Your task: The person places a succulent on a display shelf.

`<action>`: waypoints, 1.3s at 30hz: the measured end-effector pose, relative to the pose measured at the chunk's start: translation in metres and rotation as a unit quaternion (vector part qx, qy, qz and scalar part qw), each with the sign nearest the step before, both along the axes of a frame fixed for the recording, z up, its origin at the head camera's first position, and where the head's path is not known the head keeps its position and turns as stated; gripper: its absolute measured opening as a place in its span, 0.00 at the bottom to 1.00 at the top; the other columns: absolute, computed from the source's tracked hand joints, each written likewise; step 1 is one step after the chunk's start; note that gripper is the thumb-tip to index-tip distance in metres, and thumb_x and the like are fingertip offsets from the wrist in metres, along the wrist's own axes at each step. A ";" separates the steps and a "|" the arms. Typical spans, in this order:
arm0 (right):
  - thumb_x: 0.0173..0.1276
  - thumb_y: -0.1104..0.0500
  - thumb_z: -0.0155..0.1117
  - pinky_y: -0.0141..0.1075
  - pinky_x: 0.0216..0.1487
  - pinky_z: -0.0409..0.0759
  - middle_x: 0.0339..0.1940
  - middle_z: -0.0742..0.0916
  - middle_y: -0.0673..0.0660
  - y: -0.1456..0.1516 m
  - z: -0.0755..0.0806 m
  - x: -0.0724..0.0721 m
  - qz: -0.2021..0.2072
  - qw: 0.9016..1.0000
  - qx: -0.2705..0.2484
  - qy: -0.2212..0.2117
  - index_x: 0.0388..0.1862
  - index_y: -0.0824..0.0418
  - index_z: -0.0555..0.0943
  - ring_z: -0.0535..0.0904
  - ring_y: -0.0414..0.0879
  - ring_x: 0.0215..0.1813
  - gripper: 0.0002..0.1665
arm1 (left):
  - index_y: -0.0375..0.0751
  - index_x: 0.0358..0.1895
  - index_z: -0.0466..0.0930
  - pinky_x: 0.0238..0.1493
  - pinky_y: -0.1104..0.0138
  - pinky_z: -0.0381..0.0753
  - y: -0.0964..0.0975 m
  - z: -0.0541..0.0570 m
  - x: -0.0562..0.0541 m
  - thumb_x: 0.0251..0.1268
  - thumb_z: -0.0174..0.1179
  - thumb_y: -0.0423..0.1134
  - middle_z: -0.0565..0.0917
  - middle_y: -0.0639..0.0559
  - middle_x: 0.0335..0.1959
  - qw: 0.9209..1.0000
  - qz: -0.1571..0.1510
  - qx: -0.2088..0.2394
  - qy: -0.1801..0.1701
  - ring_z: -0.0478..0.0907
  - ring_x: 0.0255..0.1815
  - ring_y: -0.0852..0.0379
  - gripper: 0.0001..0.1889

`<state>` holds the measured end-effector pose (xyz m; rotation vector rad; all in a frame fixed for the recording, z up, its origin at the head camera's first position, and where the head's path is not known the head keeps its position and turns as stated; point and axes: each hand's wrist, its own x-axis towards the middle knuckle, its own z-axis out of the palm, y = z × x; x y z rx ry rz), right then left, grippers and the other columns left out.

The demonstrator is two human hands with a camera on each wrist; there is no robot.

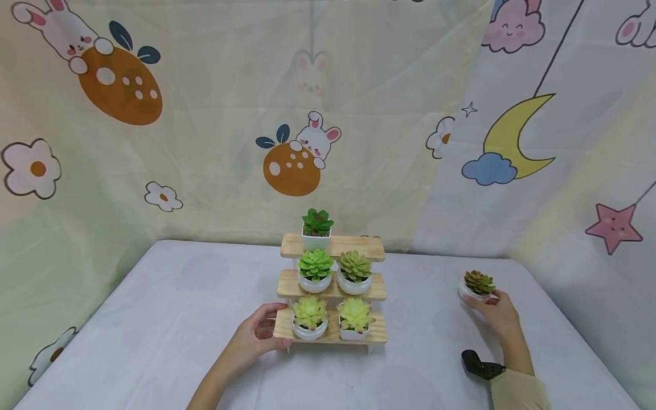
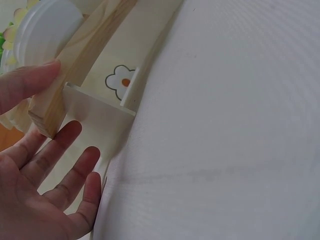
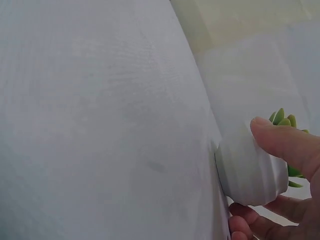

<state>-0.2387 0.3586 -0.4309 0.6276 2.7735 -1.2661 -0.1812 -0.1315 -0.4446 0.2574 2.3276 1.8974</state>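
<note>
A three-tier wooden plant stand (image 1: 361,247) stands mid-table, its lowest shelf's left end pinched by my left hand (image 1: 252,337). In the left wrist view, the thumb (image 2: 32,82) presses one face of the wooden board (image 2: 75,65), with fingers on the other side. One green succulent (image 1: 316,222) in a square white pot is on the top tier. Two succulents in round pots occupy the middle tier, and two paler ones the bottom. Off to the right, my right hand (image 1: 499,314) grips a brownish-green potted succulent (image 1: 479,283) by its white pot (image 3: 247,172), at the tabletop.
A black curved object (image 1: 479,365) is beside the right wrist, near the beige sleeve (image 1: 519,390). White cloth covers the table (image 1: 205,296). Behind it hangs a patterned curtain (image 1: 215,142) with cartoon rabbits, flowers and a moon.
</note>
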 end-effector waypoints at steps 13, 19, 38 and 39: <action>0.61 0.37 0.58 0.57 0.59 0.63 0.62 0.63 0.79 0.001 -0.003 -0.007 0.006 0.999 0.045 0.002 0.69 0.79 0.43 0.60 0.69 0.62 0.60 | 0.41 0.60 0.69 0.47 0.67 0.75 -0.001 -0.002 0.000 0.45 0.71 0.36 0.77 0.42 0.50 1.000 -0.003 0.004 -0.003 0.74 0.50 0.52 0.34; 0.60 0.37 0.58 0.58 0.61 0.61 0.61 0.64 0.79 0.001 -0.001 -0.009 0.002 0.999 0.051 0.002 0.68 0.80 0.44 0.60 0.70 0.62 0.60 | 0.41 0.60 0.69 0.46 0.67 0.75 -0.001 -0.002 0.001 0.45 0.71 0.35 0.78 0.43 0.49 1.000 -0.002 0.005 -0.001 0.74 0.48 0.53 0.34; 0.59 0.36 0.60 0.57 0.61 0.62 0.60 0.66 0.77 -0.015 0.003 -0.008 -0.056 0.997 0.026 0.042 0.67 0.78 0.49 0.62 0.68 0.62 0.58 | 0.43 0.60 0.69 0.46 0.66 0.76 0.000 -0.001 -0.001 0.45 0.71 0.36 0.77 0.43 0.51 1.000 -0.005 0.004 -0.010 0.76 0.47 0.52 0.34; 0.59 0.36 0.59 0.57 0.60 0.62 0.60 0.66 0.76 -0.017 0.004 -0.008 -0.056 0.997 0.024 0.044 0.67 0.78 0.50 0.62 0.67 0.61 0.58 | 0.43 0.60 0.69 0.45 0.65 0.76 -0.001 -0.001 0.000 0.45 0.71 0.37 0.77 0.43 0.51 1.000 -0.003 0.003 -0.012 0.76 0.47 0.52 0.33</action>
